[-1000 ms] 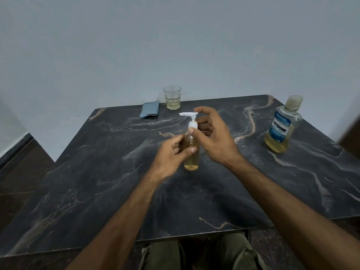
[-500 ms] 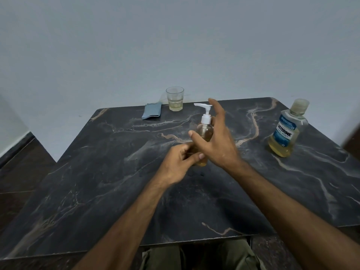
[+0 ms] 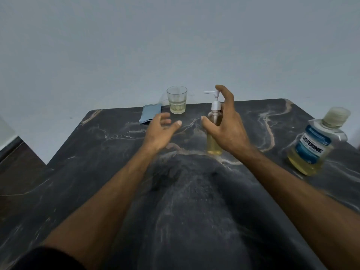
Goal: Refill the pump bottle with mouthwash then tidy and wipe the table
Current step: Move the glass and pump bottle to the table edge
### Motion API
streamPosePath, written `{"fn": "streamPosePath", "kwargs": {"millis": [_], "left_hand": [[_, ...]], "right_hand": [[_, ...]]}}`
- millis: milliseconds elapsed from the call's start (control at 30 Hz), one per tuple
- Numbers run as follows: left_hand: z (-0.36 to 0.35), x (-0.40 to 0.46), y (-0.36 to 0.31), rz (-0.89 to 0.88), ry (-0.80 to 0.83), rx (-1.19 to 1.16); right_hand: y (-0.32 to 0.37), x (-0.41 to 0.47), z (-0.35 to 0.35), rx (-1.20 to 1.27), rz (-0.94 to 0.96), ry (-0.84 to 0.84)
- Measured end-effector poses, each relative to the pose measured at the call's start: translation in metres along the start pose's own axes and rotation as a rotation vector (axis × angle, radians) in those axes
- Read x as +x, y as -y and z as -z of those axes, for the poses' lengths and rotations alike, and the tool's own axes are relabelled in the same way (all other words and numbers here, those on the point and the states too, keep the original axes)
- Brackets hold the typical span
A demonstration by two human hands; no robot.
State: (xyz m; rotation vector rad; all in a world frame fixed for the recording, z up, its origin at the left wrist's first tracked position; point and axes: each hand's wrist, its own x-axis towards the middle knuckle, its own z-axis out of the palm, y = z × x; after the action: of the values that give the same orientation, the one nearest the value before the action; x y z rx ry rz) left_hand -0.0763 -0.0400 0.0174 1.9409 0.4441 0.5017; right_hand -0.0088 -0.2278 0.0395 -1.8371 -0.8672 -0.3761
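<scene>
Pump bottle (image 3: 214, 123) stands upright mid-table (image 3: 97, 172), holding yellow liquid, pump fitted, so refilling looks done; tidying and wiping remain. Right of it sits the capped mouthwash bottle (image 3: 313, 145); behind-left, a glass (image 3: 176, 100) and folded cloth (image 3: 150, 113). The right hand (image 3: 228, 123) curves loosely around it; actual contact cannot be told. The left hand (image 3: 161, 129) hovers left, fingers spread, holding nothing.

The clear pump bottle (image 3: 214, 131) stands upright mid-desk, holding yellow liquid, white pump on top. The mouthwash bottle (image 3: 313, 147), blue-labelled and roughly half full, stands capped near the desk's (image 3: 116, 172) right edge. A folded blue cloth (image 3: 149, 113) lies at the far edge.
</scene>
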Motion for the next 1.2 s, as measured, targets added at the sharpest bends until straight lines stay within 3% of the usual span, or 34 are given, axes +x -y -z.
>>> {"fn": "streamPosePath", "kwargs": {"millis": [333,633,933,1200], "left_hand": [[-0.032,0.145,0.022,0.052,-0.094,0.113],[-0.065,0.193,0.048,0.017,-0.116,0.033],[-0.059,0.179,0.046,-0.038,-0.161,0.049],[-0.018,0.064,0.031,-0.143,-0.119,0.0]], "right_hand": [[-0.059,0.041,-0.03,-0.036,-0.022,0.026],[-0.085,0.059,-0.05,-0.026,0.025,0.009],[-0.079,0.045,-0.043,-0.01,-0.024,0.027],[-0.049,0.009,-0.011,-0.035,-0.065,0.076]]}}
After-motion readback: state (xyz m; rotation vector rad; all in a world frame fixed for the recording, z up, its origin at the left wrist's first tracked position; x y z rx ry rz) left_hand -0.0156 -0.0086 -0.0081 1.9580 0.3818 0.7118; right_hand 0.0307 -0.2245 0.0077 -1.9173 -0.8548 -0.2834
